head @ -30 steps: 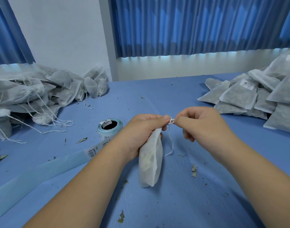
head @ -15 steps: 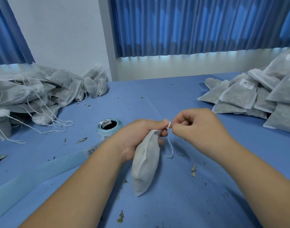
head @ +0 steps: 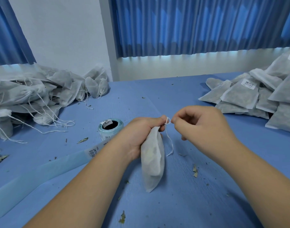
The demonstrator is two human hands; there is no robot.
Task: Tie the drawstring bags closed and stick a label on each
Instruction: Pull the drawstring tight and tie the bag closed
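A white drawstring bag (head: pixel 152 163) hangs over the blue table (head: pixel 182 203), its neck gripped in my left hand (head: pixel 141 134). My right hand (head: pixel 200 125) pinches the white drawstring (head: pixel 168 121), which forms a small loop between the two hands. One loose string end dangles down beside the bag. A roll of pale blue labels (head: pixel 110 130) stands just left of my left hand, with its backing strip (head: pixel 42 171) trailing toward the lower left.
A heap of untied bags (head: pixel 34 96) with loose strings fills the left of the table. A stack of labelled bags (head: pixel 259 94) lies at the right. Dried leaf bits (head: pixel 195 172) are scattered over the cloth. Blue curtains hang behind.
The bag has swung back to hang straighter under my left hand. My right hand has drawn slightly away, and a small loop of string now shows between the hands.
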